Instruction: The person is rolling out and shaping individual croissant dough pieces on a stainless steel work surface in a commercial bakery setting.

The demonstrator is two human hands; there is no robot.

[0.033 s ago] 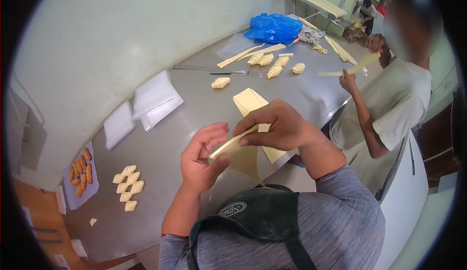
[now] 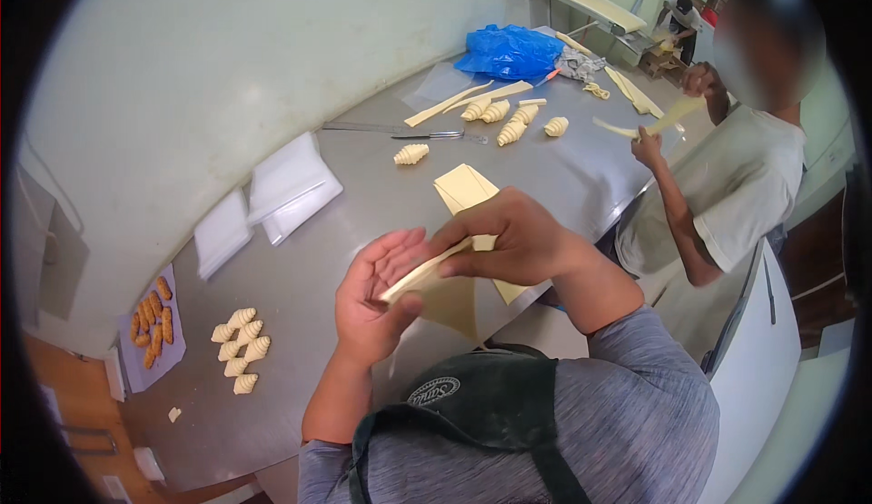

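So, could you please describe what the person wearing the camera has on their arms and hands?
Both hands, the left hand and the right hand, are bare, with no gloves, and no rings or watch show. The forearms are uncovered; grey heathered sleeves end near the elbows. A dark apron strap crosses the grey shirt.

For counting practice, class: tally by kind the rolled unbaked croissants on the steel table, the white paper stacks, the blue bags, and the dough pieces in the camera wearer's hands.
Rolled unbaked croissants: 12
White paper stacks: 2
Blue bag: 1
Dough piece, held by left hand and right hand: 1
Total: 16
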